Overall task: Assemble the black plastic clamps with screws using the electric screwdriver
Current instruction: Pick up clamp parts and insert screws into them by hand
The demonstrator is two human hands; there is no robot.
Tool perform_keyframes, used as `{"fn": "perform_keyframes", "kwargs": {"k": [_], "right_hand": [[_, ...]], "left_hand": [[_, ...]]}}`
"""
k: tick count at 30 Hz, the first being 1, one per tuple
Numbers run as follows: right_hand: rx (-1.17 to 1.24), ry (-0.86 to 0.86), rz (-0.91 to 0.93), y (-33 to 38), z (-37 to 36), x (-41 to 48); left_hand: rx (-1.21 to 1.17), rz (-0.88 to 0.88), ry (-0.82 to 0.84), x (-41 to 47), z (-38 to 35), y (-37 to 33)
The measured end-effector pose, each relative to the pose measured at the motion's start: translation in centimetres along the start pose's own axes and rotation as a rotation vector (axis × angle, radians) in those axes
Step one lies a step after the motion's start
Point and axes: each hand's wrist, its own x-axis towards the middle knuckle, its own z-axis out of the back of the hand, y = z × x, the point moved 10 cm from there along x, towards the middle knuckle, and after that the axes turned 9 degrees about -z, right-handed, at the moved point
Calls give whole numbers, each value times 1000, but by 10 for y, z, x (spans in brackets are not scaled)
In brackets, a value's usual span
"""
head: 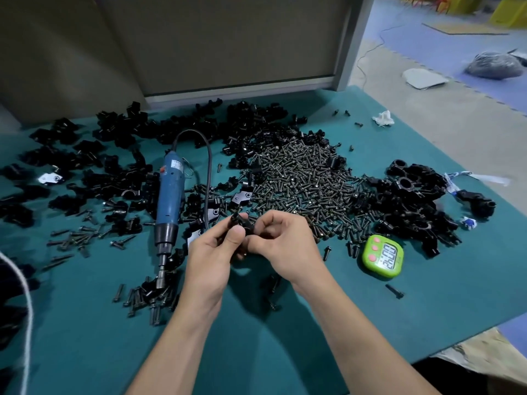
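Fingers (219, 237) of the left hand (209, 253) curl round a black clamp (241, 222) above the green worktop (285, 343), and the right hand (285, 246) pinches it from the other side. Just left of them lies the blue electric screwdriver (170, 195), untouched; the screw pile (299, 178) spreads behind, with a green timer (383, 256) to the right

A workshop assembly station. A teal-covered tabletop (85, 337) carries a blue electric screwdriver (170, 195). Right of the screwdriver lies a broad heap of dark screws (299, 178), then a green digital timer (383, 256); left of and behind it, piles of black plastic clamp parts (114, 178). Far beyond it to the right, concrete floor (413, 104), purple mats (427, 44) and yellow bins (507, 12).
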Motion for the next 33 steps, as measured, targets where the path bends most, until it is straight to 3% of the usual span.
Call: {"fn": "perform_keyframes", "kwargs": {"k": [5,7,10,12,15,21,24,27,29,33], "right_hand": [[-90,88,33,8,-17,5],[-190,12,82,14,-8,15],[-809,-169,173,25,-4,29],[-1142,-110,178,19,-21,39],[-1170,-57,196,21,-34,46],[-1216,-118,260,29,-38,47],[-1112,-147,273,33,-32,45],[-736,-249,276,44,-14,35],[-423,-175,258,50,-17,30],[-98,116,242,74,-61,19]], "left_hand": [[-50,7,9,2,20,-11],[-128,42,13,0,32,-13],[-284,96,49,-2,44,-14],[-361,102,90,-3,47,-18],[-388,86,109,0,52,-22],[-308,60,91,4,63,-23],[-235,28,75,5,72,-23],[-121,-14,38,6,84,-24],[51,-52,-5,8,96,-27],[527,-204,-100,13,120,-45]]}}
